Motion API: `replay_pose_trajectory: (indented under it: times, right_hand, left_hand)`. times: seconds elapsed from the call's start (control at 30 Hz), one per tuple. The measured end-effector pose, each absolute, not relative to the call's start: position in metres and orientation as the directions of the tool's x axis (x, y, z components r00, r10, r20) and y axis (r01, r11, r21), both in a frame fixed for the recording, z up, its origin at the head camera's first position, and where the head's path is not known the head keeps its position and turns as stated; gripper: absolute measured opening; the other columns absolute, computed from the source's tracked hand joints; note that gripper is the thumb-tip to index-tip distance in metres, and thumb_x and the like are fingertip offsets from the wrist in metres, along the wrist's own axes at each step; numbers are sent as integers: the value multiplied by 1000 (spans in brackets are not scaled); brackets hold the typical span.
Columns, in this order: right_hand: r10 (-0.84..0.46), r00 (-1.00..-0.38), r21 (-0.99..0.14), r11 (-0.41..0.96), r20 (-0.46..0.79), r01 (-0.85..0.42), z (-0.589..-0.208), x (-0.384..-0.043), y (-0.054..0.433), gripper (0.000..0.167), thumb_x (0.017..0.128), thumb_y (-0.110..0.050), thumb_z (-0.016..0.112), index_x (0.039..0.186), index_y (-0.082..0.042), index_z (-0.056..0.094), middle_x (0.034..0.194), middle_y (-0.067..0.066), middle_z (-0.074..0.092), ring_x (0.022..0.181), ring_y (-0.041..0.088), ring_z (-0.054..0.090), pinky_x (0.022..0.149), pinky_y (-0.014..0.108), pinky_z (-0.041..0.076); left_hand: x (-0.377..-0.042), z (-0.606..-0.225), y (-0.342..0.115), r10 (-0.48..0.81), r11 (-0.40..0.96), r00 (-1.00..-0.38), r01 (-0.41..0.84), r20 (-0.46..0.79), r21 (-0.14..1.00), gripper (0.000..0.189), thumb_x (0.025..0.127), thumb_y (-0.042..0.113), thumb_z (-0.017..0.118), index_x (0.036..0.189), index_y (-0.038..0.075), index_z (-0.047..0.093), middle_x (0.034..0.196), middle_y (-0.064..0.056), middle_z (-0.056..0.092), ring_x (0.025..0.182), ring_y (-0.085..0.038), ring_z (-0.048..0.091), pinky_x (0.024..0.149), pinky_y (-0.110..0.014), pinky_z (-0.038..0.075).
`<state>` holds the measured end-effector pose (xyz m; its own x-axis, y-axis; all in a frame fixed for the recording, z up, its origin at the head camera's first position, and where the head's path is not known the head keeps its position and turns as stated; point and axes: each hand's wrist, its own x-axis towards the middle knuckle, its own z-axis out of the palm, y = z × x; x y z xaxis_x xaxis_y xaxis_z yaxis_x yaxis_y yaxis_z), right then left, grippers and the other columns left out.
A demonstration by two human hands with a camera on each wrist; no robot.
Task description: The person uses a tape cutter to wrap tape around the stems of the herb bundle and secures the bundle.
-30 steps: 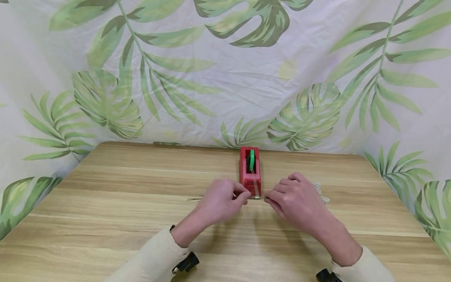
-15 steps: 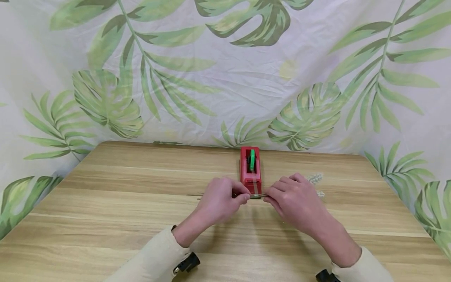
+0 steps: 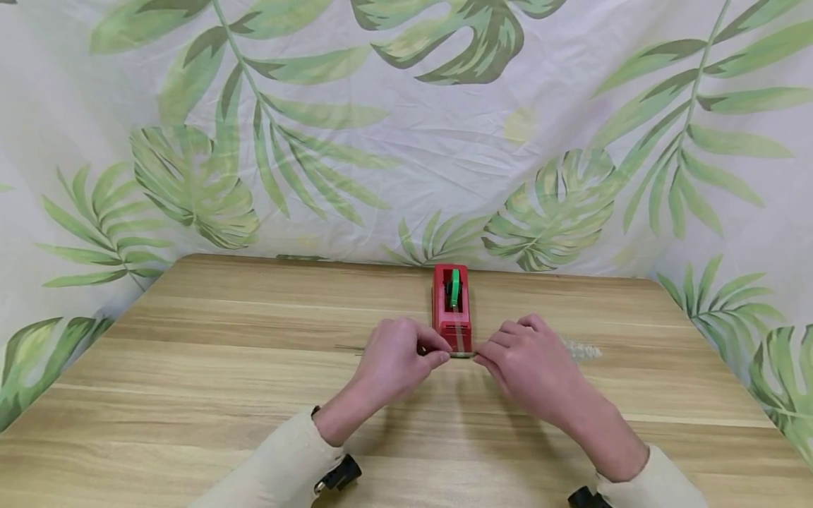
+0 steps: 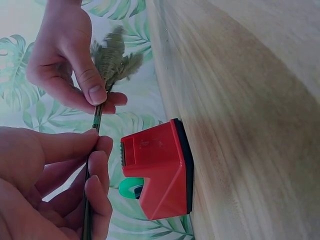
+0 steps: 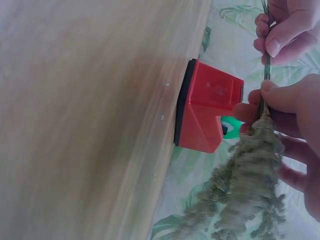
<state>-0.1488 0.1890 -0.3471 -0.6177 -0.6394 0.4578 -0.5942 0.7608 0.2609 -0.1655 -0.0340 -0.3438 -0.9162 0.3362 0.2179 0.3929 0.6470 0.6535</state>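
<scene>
Bundle of dried-looking plume stems (image 4: 97,119) is in both my hands, held above the wood-grain table (image 3: 190,353). Long axis approx. L–R across my front; plumes (image 5: 255,170) point R, bare ends L. My L hand (image 3: 392,356) pinches the stems btwn thumb + fingers, bare ends sticking out past it. My R hand (image 3: 533,367) pinches just below the plumes, heads fanning out past its far side. Short greenish stretch of stem shows btwn the grips. Red tape dispenser (image 4: 162,160) w/ green roll (image 4: 130,188) sits upright on table, just beyond that gap.
</scene>
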Motion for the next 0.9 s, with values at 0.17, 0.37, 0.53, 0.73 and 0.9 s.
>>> replay_pose_trajectory:
  times: [0.17, 0.37, 0.53, 0.73, 0.9]
  right_hand:
    - [-637, -563, 258, 751, 526, -608, -351, -153, 190, 10, 86, -28, 89, 87, -20, 83, 81, -7, 80, 78, 13, 71, 84, 39, 54]
    - [-633, -531, 271, 749, 563, -605, -352, -154, 190, 11, 83, -27, 91, 84, -20, 82, 79, -7, 79, 74, 12, 71, 83, 40, 54]
    - [-617, -529, 261, 759, 583, -597, -352, -154, 190, 15, 80, -24, 93, 81, -18, 80, 77, -5, 78, 73, 13, 71, 82, 40, 54]
    - [-592, -537, 222, 769, 601, -599, -353, -155, 190, 17, 81, -23, 93, 86, -16, 80, 82, -3, 78, 77, 15, 74, 78, 40, 54]
    - [-571, -652, 191, 806, 500, -560, -351, -152, 188, 16, 91, -25, 85, 103, -15, 83, 96, -1, 78, 94, 21, 72, 89, 45, 55]
  left_hand:
    - [-166, -344, -34, 343, 636, -916, 390, 208, 666, 5, 93, 15, 82, 90, 13, 86, 85, 4, 82, 77, -5, 66, 66, -23, 51]
    - [-167, -344, -34, 360, 628, -911, 394, 199, 671, 14, 99, 14, 73, 92, 10, 85, 83, 3, 79, 70, -7, 59, 65, -24, 49]
    - [-167, -344, -33, 386, 641, -906, 401, 176, 655, 15, 99, 10, 70, 94, 7, 84, 80, 3, 77, 70, -6, 59, 66, -23, 49]
    - [-167, -345, -34, 343, 619, -918, 380, 199, 687, 10, 97, 10, 76, 95, 10, 85, 88, 2, 82, 77, -7, 65, 70, -25, 52]
    - [-168, -346, -34, 301, 627, -928, 367, 221, 687, 6, 94, 11, 80, 93, 13, 86, 92, 1, 83, 83, -10, 68, 72, -28, 54]
